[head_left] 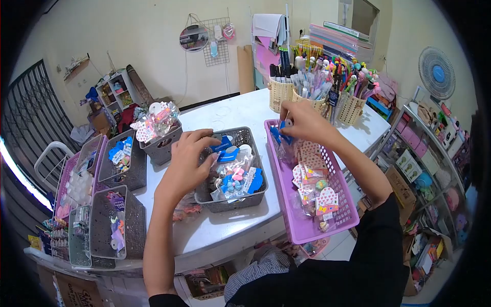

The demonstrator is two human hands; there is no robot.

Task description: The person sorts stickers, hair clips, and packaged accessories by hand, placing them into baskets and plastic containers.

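My right hand (308,123) is over the far end of a long purple basket (349,225), its fingers pinched on a small packet with a blue card (279,134). Several clear packets with heart-patterned cards (327,200) lie in that basket. My left hand (188,157) is at the left side of a grey basket (232,205), thumb and fingers apart, fingertips near a blue card (221,144). Inside the grey basket are blue-carded packets of small ornaments, among them a pink bow (238,174).
More grey baskets (134,225) of packets stand on the left, beside another purple basket (60,197). At the back of the white table (225,118), woven cups (280,97) hold many pens. A shelf (404,169) and a fan (436,73) are on the right.
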